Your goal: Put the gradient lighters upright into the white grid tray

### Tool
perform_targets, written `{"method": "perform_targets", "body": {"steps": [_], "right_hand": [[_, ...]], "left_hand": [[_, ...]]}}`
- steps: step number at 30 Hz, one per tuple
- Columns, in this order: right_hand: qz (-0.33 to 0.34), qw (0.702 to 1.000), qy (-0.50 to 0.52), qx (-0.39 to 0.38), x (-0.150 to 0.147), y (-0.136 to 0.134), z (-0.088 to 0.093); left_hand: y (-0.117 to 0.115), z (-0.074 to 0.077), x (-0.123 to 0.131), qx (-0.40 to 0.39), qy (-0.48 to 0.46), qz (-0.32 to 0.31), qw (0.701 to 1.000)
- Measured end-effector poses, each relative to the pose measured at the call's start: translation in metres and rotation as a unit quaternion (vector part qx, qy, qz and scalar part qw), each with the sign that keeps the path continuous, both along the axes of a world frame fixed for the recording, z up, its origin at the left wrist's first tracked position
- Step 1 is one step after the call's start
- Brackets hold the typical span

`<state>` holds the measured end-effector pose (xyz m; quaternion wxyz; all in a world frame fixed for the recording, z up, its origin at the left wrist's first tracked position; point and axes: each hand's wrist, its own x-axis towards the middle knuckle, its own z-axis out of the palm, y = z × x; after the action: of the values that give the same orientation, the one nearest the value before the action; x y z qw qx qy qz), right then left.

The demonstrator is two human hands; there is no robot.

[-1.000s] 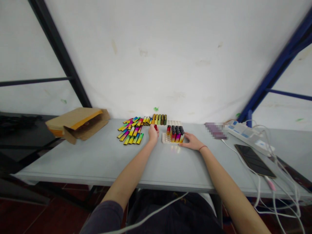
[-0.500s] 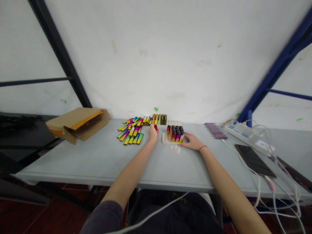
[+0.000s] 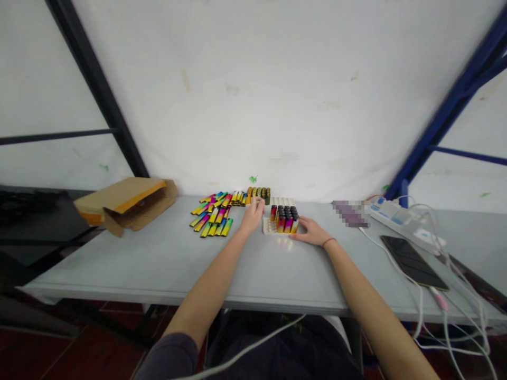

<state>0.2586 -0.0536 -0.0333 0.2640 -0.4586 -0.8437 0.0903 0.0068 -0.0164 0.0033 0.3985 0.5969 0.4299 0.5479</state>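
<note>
your left hand (image 3: 252, 217) sits at the back left corner of a cream moulded tray (image 3: 268, 227), its fingers drawn together, and this view does not show whether they pinch anything. your right hand (image 3: 312, 232) lies flat and spread on the surface (image 3: 158, 264), fingertips at the right side of a block of upright disposable lighters (image 3: 284, 220) with black tops, standing in the tray. the tray's left strip and back rows show bare sockets. loose lighters (image 3: 209, 220) in rainbow chrome lie in slanted rows left of your left hand, and a row of upright lighters (image 3: 258, 195) stands beyond it. a cardboard mailer (image 3: 130, 203) lies further left.
</note>
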Motion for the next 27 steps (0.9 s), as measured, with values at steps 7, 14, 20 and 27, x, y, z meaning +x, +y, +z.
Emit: {"method": "perform_targets", "body": {"steps": [7,14,20,27], "right_hand": [[0.002,1.0,0.01,0.004,-0.001,0.0,0.0],[0.002,1.0,0.003,0.001,0.001,0.001,-0.001],[-0.005,1.0,0.006,0.002,0.001,0.002,-0.004],[-0.013,1.0,-0.013,-0.006,0.001,0.002,-0.004]], "left_hand": [[0.001,0.009,-0.005,0.156,0.137,-0.024,0.978],[0.003,0.005,-0.004,0.112,0.134,-0.105,0.979],[0.0,0.004,-0.005,0.092,0.156,-0.128,0.975],[-0.004,0.018,-0.02,0.134,0.357,0.029,0.924]]}}
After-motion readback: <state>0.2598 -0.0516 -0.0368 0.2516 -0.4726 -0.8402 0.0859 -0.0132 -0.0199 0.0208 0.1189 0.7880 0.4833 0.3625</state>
